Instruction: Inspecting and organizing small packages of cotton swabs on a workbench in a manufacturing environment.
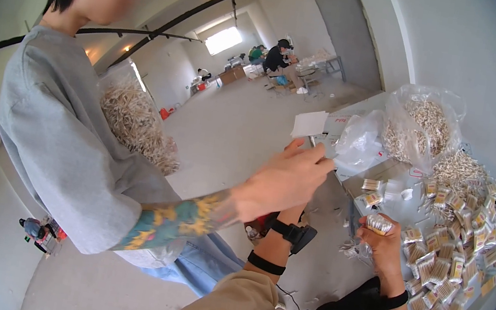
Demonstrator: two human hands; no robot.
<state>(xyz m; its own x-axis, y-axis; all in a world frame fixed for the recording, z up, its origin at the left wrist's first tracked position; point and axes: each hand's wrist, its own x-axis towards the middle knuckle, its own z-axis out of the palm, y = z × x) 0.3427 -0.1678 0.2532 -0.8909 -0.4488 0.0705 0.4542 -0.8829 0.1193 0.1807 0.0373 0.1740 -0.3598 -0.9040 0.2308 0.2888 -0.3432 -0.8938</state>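
Observation:
My right hand (383,244) is closed around a small bundle of cotton swabs (379,224), white tips facing up, at the table's near edge. My left forearm (271,248), with a black wrist device (295,234), reaches up and forward. A co-worker's hand (286,180) crosses in front of my left hand and hides most of it, so its grip cannot be made out. A white card or paper (309,124) stands just beyond the fingertips there; whose fingers touch it is unclear. Packed cotton swab packets (443,267) lie heaped right of my right hand.
The co-worker in a grey top (66,128) stands close on my left, beside a clear bag of loose swabs (135,119). On the table (375,203) are another open swab bag (422,126), a crumpled plastic bag (360,136) and loose swabs (460,171). People work far back.

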